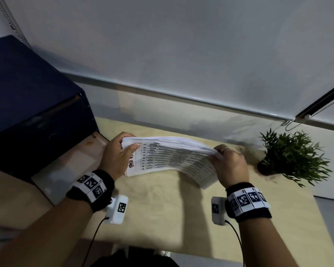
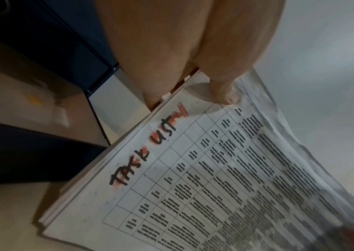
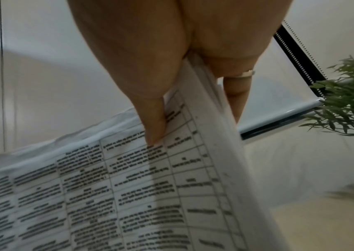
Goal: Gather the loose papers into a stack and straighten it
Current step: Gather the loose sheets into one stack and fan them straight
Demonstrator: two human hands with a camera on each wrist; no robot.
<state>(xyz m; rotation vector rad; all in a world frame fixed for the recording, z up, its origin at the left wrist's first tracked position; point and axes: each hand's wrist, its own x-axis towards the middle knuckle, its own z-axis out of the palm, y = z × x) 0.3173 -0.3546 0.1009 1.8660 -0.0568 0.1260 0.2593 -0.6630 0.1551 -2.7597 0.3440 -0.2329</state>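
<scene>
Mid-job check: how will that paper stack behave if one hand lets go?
Likely floppy: the stack already sags between the left hand and right hand. Sheets may fan or slide, since the edges near the left grip look uneven in the left wrist view. It looks thick, so probably heavy for one pinch.

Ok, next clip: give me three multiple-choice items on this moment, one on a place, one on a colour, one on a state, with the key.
1. Where is the potted plant?
A. right of the paper stack
B. on the dark box
C. left of the stack

2. What colour highlights the handwritten heading on the top sheet?
A. green
B. red-orange
C. blue

3. How is the stack held?
A. flat on the table, untouched
B. by one hand only
C. by the left hand and right hand, one at each end

Key: 1 A, the plant stands beyond the right hand; 2 B, the left wrist view shows it; 3 C, thumbs on top, the stack sagging between them.
</scene>
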